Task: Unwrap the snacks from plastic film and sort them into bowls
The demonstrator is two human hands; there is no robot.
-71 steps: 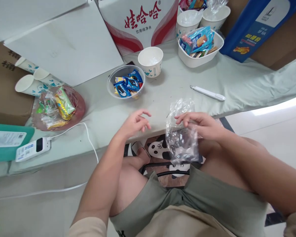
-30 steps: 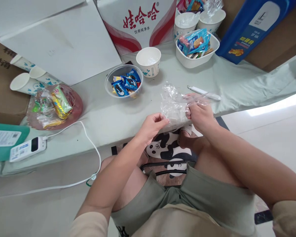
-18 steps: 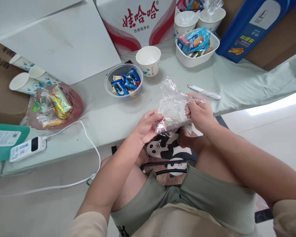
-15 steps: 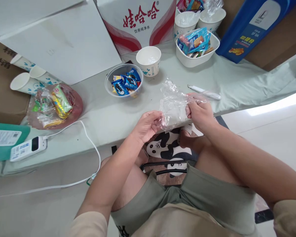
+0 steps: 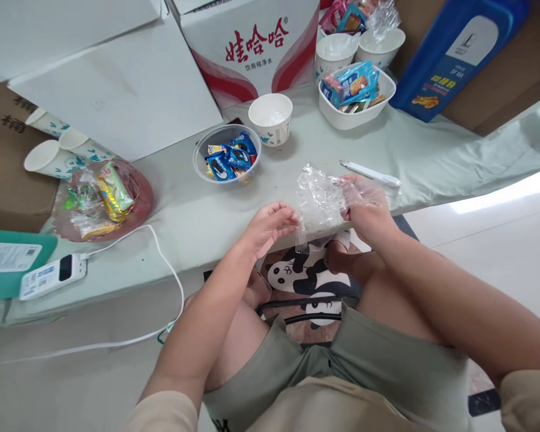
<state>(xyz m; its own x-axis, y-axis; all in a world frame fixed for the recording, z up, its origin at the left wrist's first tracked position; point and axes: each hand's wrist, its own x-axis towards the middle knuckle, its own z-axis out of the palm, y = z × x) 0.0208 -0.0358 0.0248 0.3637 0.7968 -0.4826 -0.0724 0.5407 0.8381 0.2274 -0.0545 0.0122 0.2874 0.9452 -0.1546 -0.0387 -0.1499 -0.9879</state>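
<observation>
My right hand (image 5: pixel 365 207) is closed around a crumpled clear plastic bag (image 5: pixel 317 198), whose loose part spreads leftward over the table's front edge. Close to the bag's left edge is my left hand (image 5: pixel 272 227), its fingers stretched and apart; whether the fingertips touch the film I cannot tell. A white utility knife (image 5: pixel 371 173) lies on the cloth just beyond my right hand. Farther back stand a paper cup (image 5: pixel 270 123) with clear plastic inside and a round clear tub (image 5: pixel 198 163) of blue-wrapped snacks.
A white tub (image 5: pixel 342 120) of snack packets and more paper cups stand at the back right, beside a blue container (image 5: pixel 454 66). On the left are a reddish snack bowl (image 5: pixel 144 198), a power strip (image 5: pixel 54 277) with a white cable, and a green container (image 5: pixel 18 258). Boxes line the back.
My left hand has let go of the bag's left edge and its fingers have opened. The bag's left side now hangs lower and looser, while my right hand keeps hold.
</observation>
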